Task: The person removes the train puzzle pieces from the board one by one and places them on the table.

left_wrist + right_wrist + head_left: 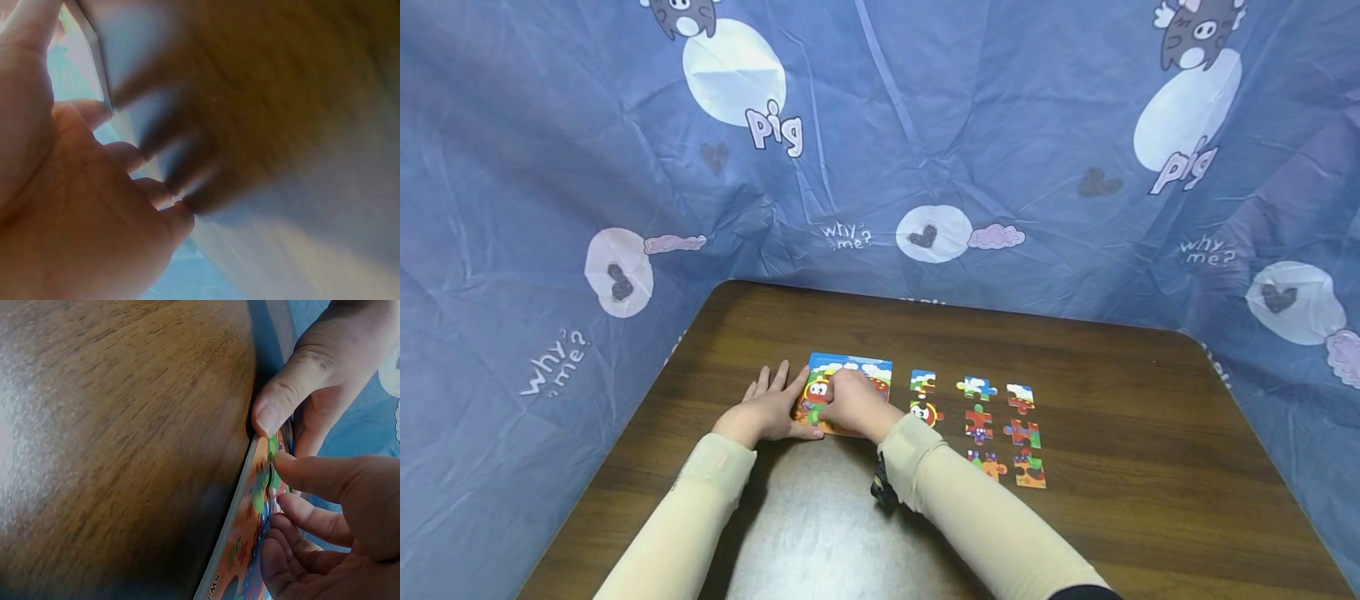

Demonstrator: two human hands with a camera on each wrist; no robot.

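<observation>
A colourful puzzle board (850, 361) lies on the brown table. My left hand (767, 414) rests at its left edge with fingers spread, the thumb by the near left corner. In the left wrist view, the fingertips of the left hand (119, 181) touch the table. My right hand (859, 406) is over the board's near left part. In the right wrist view, the thumb and curled fingers of the right hand (331, 519) pinch a green-and-orange puzzle piece (274, 478) at the board's surface, close to the left thumb. The hand partly hides this piece.
Several loose puzzle pieces lie in columns right of the board, among them a red one (978, 423) and an orange-green corner one (1030, 471). My right sleeve (977, 500) covers part of that area. A blue printed cloth (880, 167) hangs behind the table (1135, 433).
</observation>
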